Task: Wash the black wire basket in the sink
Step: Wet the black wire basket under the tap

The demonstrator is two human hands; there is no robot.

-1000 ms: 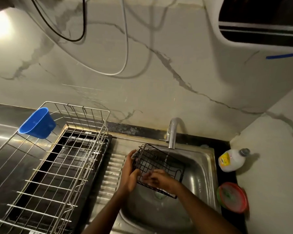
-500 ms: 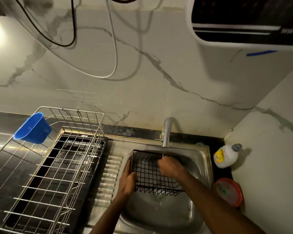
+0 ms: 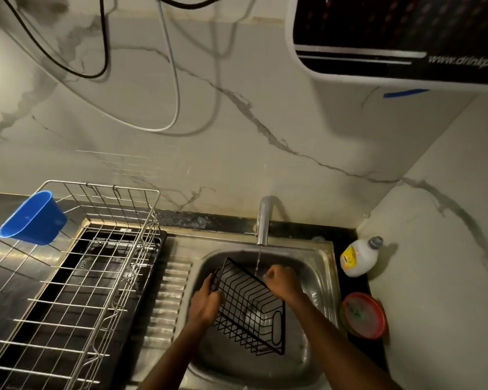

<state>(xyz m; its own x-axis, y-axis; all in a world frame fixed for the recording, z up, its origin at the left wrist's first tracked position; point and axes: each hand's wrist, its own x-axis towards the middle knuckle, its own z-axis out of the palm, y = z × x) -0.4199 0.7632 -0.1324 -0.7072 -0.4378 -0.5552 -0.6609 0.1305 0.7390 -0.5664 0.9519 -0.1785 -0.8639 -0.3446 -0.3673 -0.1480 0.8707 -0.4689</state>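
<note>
The black wire basket [image 3: 250, 308] hangs tilted over the steel sink [image 3: 319, 280], its open side toward me and one end pointing down to the right. My left hand [image 3: 206, 301] grips its left edge. My right hand [image 3: 282, 281] is closed on its upper right rim. A thin stream of water falls from the tap [image 3: 265, 220] and lands by my right hand at the basket's top edge.
A large silver dish rack [image 3: 76, 280] with a blue cup [image 3: 33, 219] hooked on it stands left of the sink's ribbed drainboard [image 3: 169, 299]. A white soap bottle [image 3: 359, 257] and a red dish [image 3: 364, 315] sit on the right ledge. Cables hang on the wall.
The basket has been turned from lying nearly flat to a steep tilt with one end down to the right. My right hand stayed on its upper rim and my left hand shifted up the left edge.
</note>
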